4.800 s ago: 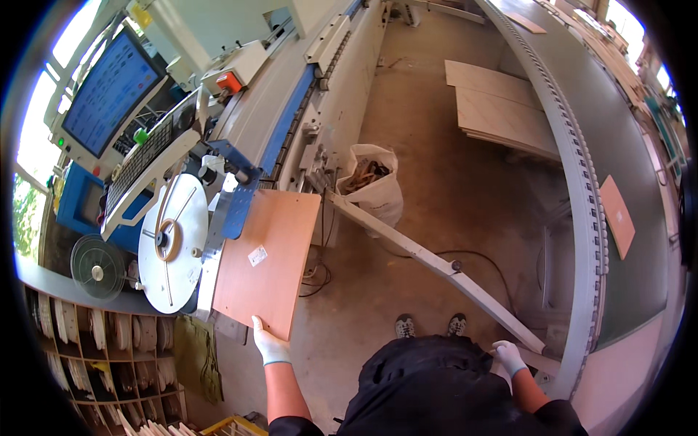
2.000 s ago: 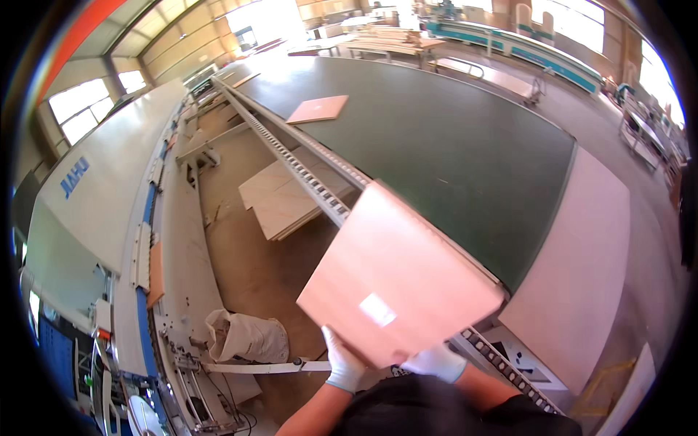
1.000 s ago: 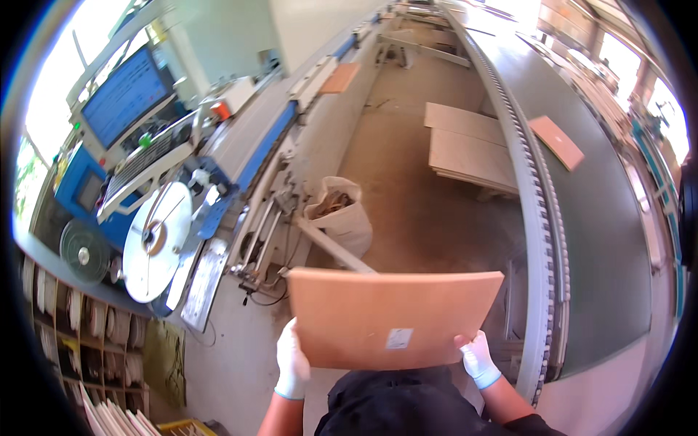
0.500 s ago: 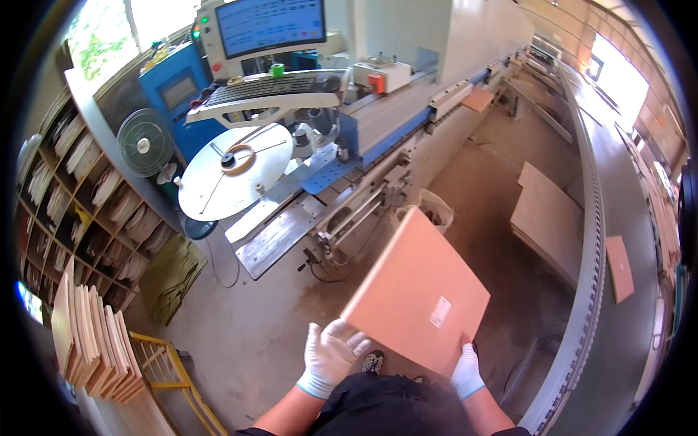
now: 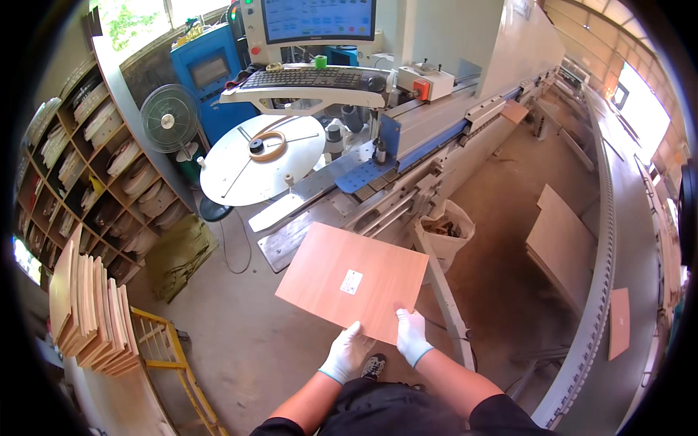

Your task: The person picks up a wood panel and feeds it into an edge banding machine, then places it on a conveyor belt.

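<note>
A flat reddish-brown wooden board [image 5: 320, 272] with a small white label [image 5: 351, 282] is held in front of me, tilted a little. My right hand [image 5: 413, 337], in a white glove, grips it at the near right corner, thumb on the top face. Along the near edge my left hand [image 5: 347, 353], gloved too, has its thumb at the rim, with the other fingers partly hidden beneath. The far end of the board overlaps the metal bed [image 5: 280, 247] of a long machine in the view; I cannot tell whether they touch.
A round white reel table [image 5: 240, 174] carries a roll of brown edge strip [image 5: 270, 147]. Beyond are a keyboard [image 5: 305, 78] and a screen [image 5: 320, 20]. A sack of scraps [image 5: 458, 247] stands right. Upright boards [image 5: 94, 320] are stacked left, beside a yellow frame [image 5: 174, 349]. A conveyor [image 5: 632, 240] runs along the right.
The board has swung left and flattened toward the machine bed. My left hand, open before, has closed on its near edge. My right hand has moved left with the board.
</note>
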`<move>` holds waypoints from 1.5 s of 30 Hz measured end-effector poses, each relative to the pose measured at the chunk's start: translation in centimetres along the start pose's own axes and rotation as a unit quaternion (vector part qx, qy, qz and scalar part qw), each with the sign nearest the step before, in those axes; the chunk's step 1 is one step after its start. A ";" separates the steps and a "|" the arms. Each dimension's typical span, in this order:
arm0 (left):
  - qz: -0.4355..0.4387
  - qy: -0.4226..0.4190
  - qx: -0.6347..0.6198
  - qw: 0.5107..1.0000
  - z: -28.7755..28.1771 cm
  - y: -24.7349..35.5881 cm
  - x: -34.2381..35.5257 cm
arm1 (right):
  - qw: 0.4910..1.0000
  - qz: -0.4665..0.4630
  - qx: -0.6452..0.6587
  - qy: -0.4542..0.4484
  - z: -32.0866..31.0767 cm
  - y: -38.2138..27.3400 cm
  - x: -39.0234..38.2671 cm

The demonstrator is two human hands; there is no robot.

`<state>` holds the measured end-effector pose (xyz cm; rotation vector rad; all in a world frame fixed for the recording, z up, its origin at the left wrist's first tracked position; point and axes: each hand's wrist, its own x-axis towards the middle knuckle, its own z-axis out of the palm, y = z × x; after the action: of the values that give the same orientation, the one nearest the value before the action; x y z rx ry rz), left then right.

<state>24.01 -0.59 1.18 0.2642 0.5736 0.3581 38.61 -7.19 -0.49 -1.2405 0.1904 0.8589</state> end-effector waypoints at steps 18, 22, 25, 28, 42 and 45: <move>0.089 0.246 0.207 0.943 -0.4 9.6 8.3 | 0.963 0.152 0.197 0.105 -31.4 9.1 -4.7; 0.078 0.191 0.220 0.953 0.7 8.8 11.8 | 0.916 0.064 0.189 0.349 -40.1 10.3 -12.1; 0.054 0.168 0.219 0.960 2.8 8.1 15.0 | 0.870 0.030 0.179 0.458 -42.5 12.2 -16.5; 0.031 0.143 0.221 0.964 4.2 7.6 17.8 | 0.885 0.065 0.118 0.446 -43.7 15.9 -19.5; -0.015 0.002 0.292 0.956 1.7 11.2 37.7 | 0.849 0.070 -0.325 0.411 -35.5 13.2 -27.0; -0.007 0.116 0.229 0.966 10.0 5.7 33.9 | 0.842 0.084 -0.245 0.472 -36.9 10.9 -30.4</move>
<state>54.68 16.72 -5.03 0.6699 0.8882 0.2400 22.19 -53.21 -4.57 -2.0950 0.9283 0.3649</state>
